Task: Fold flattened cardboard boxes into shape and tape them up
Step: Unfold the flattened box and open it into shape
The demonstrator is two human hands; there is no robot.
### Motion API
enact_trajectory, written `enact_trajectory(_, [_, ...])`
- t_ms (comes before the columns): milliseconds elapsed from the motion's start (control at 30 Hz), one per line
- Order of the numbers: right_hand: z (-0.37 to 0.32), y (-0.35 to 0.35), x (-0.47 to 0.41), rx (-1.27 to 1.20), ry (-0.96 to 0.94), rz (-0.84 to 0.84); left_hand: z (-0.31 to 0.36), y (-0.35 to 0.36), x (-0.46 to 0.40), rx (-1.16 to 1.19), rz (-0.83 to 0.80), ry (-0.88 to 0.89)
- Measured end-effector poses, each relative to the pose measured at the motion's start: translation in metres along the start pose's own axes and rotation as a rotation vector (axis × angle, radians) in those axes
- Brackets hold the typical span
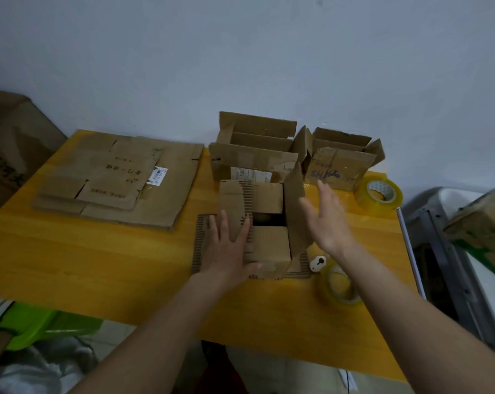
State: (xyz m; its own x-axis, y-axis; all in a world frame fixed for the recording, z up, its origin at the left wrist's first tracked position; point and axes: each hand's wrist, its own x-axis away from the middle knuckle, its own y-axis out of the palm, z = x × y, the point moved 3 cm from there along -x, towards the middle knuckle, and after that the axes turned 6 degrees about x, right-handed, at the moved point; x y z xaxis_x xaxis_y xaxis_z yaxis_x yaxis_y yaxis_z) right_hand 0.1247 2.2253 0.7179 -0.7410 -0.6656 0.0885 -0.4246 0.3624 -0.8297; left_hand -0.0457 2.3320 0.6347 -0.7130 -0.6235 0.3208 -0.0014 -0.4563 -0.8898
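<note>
While the left hand presses flat, fingers straight, on the left flap of the box near the middle of the yellow table, the right hand hovers open just right of the upright right flap, holding nothing. The box's opening faces up; its long axis runs near to far. Flattened boxes lie far left, two tape rolls to the right.

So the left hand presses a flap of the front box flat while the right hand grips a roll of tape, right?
Not quite. In the head view the right hand holds nothing; it hovers open beside the front box's raised flap. Both tape rolls lie untouched on the table. The left hand does press a flap flat.
</note>
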Motion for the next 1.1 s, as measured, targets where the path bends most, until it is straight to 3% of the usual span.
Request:
enact_trajectory(67, [0.009, 0.009, 0.006, -0.373, 0.208, -0.167, 0.003, -0.002, 0.000, 0.069, -0.012, -0.055])
enact_trajectory(133, [0.006, 0.027, 0.020, -0.522, 0.280, -0.326, 0.008, -0.001, 0.004, 0.122, -0.011, -0.098])
enact_trajectory(233, [-0.003, 0.055, 0.029, -0.384, 0.175, -0.457, 0.017, 0.004, 0.020, 0.188, -0.015, -0.163])
enact_trajectory(367, [0.004, 0.069, 0.028, -0.181, 0.124, -0.465, 0.027, 0.018, 0.053, 0.150, -0.059, -0.171])
enact_trajectory(433, [0.009, 0.068, 0.025, -0.164, 0.087, -0.483, 0.028, 0.021, 0.069, 0.095, -0.059, -0.103])
enact_trajectory(567, [0.010, 0.062, 0.022, -0.174, -0.012, -0.524, 0.004, -0.005, 0.067, -0.242, 0.100, 0.202])
enact_trajectory(667, [0.008, 0.065, 0.023, -0.190, -0.063, -0.560, -0.022, -0.024, 0.038, -0.395, 0.025, 0.362])
enact_trajectory(767, [0.007, 0.069, 0.021, -0.192, -0.072, -0.510, -0.029, -0.023, 0.015, -0.406, -0.070, 0.363])
enact_trajectory(1000, [0.026, 0.063, 0.017, -0.396, 0.135, -0.179, 0.031, 0.009, 0.010, -0.282, 0.050, 0.056])
enact_trajectory(1100, [0.032, 0.059, 0.014, -0.437, 0.192, -0.127, 0.055, 0.010, 0.012, -0.245, 0.068, 0.049])
